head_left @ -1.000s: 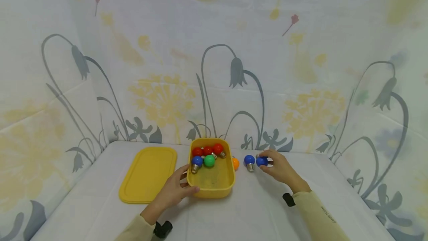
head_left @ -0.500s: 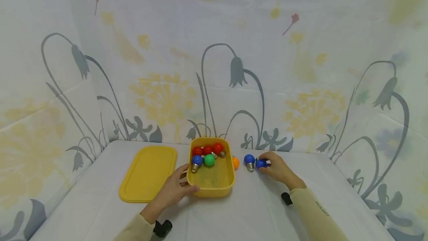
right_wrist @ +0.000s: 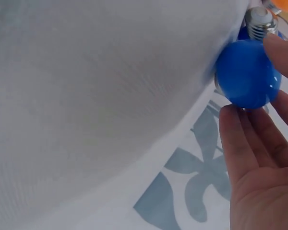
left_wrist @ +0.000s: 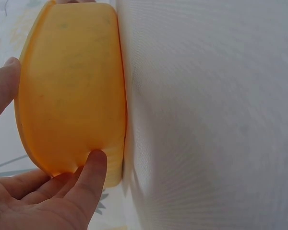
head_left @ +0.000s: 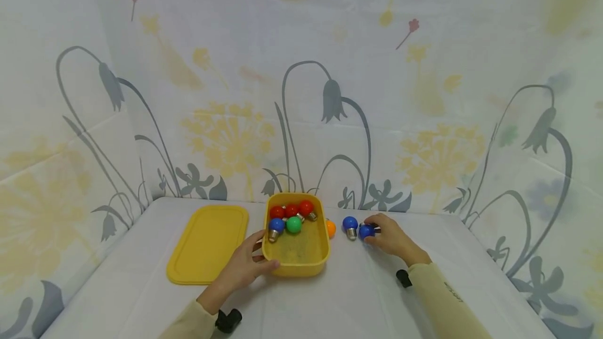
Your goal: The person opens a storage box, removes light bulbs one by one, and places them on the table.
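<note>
In the head view, the left hand (head_left: 242, 266) grips the near left corner of a yellow box (head_left: 296, 270), probably to steady it on the white table (head_left: 360, 297). Three red bulbs (head_left: 306, 206), one green bulb (head_left: 294, 224) and one blue bulb (head_left: 276, 225) lie toward its far end, leaving bare floor nearer the person. The lid (head_left: 207, 245) lies flat to the left, off the box. The right hand (head_left: 391, 237) holds a second blue bulb (head_left: 366, 232), just beside a third blue bulb (head_left: 350, 224); an orange bulb (head_left: 331, 228) sits partly hidden behind the box's right wall.

In the left wrist view, thumb and fingers spread around the box's wall, seemingly for a broad hold.

In the right wrist view, thumb and fingertips pinch the second bulb's round glass, a grip suited to its smooth curve.
</note>
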